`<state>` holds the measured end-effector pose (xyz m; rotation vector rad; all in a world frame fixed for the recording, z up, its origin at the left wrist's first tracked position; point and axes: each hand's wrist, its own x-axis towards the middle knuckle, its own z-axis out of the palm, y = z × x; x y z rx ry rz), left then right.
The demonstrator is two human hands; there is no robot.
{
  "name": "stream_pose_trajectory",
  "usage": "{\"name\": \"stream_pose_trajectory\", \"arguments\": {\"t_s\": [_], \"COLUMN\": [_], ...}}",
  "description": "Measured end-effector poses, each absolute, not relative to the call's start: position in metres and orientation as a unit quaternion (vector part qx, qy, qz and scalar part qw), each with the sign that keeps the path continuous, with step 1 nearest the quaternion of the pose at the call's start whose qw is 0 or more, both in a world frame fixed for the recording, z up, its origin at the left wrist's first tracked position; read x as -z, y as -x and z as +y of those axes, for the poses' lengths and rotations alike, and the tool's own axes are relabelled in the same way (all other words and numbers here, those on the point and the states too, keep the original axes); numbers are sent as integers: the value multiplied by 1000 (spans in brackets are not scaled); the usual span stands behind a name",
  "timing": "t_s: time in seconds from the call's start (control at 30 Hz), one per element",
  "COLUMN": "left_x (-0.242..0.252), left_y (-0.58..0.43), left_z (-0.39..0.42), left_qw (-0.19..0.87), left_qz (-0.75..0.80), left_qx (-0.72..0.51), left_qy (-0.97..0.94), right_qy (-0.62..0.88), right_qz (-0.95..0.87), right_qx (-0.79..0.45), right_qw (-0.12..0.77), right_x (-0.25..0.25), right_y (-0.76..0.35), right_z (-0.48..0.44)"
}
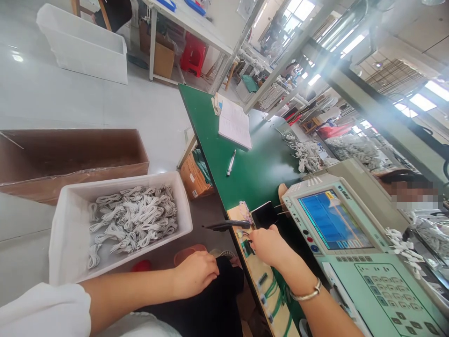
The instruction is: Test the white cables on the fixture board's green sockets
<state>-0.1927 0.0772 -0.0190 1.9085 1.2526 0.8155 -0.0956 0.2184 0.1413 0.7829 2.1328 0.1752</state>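
My right hand (268, 244) is over a wooden board (277, 304) with small connectors and green wires at the bench edge. Its fingers are pinched together beside a small green part (247, 248), and what they hold is hidden. A dark looped cable (226, 226) sticks out over the edge just beyond the fingertips. My left hand (197, 274) lies over my dark-clothed leg (206, 304) with loosely bent fingers and nothing seen in them. Near it, a white bin (72, 234) holds many coiled white cables (140, 217).
A tester with a blue screen (335, 217) stands right of my right hand. On the green table (206, 126) are an open notebook (235, 121), a pen (231, 163) and white cables (305, 154). A cardboard box (73, 175) is on the floor. Another person sits behind the tester.
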Motion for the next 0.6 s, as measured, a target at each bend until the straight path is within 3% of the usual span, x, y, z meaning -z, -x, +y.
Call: {"name": "stream_pose_trajectory", "arguments": {"t_s": [0.47, 0.6], "left_x": [21, 6], "left_y": [193, 192], "left_z": [78, 84], "left_qw": [360, 315], "left_qz": [488, 498], "left_qx": [-315, -348], "left_qy": [-730, -729], "right_qy": [-303, -302], "right_qz": [857, 862], "right_qx": [-32, -22], "right_qw": [416, 407], "right_x": [-140, -140], "right_y": [91, 89], "right_z": [226, 229]}}
